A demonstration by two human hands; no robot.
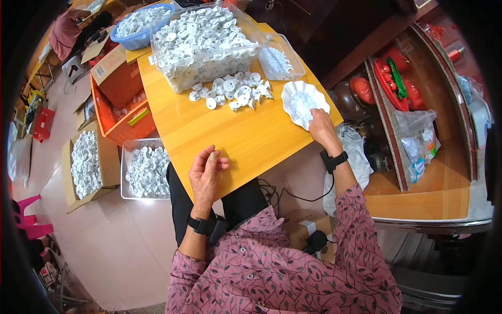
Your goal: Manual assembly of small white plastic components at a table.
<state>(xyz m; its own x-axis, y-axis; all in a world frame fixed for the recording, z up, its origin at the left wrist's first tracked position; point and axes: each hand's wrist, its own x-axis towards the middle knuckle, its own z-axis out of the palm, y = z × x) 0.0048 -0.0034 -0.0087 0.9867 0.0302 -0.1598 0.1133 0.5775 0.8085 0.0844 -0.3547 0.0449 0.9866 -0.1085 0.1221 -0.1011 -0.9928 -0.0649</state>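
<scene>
My left hand (205, 172) rests at the near edge of the yellow wooden table (235, 136), its fingers curled around a small pale part. My right hand (320, 125) reaches into a white scalloped dish (298, 97) of tiny white pieces at the table's right edge, fingertips on its contents. A loose pile of white round plastic parts (232, 90) lies in the middle of the table, beyond both hands. Behind it stands a clear plastic bin (201, 44) heaped with the same parts.
A small clear tray (280, 57) sits right of the bin, a blue basket (138, 26) of parts at the far left. On the floor to the left stand an orange crate (123, 104), a clear tub (146, 170) and a cardboard box (86, 165) of parts. A wooden cabinet (423, 157) is to the right.
</scene>
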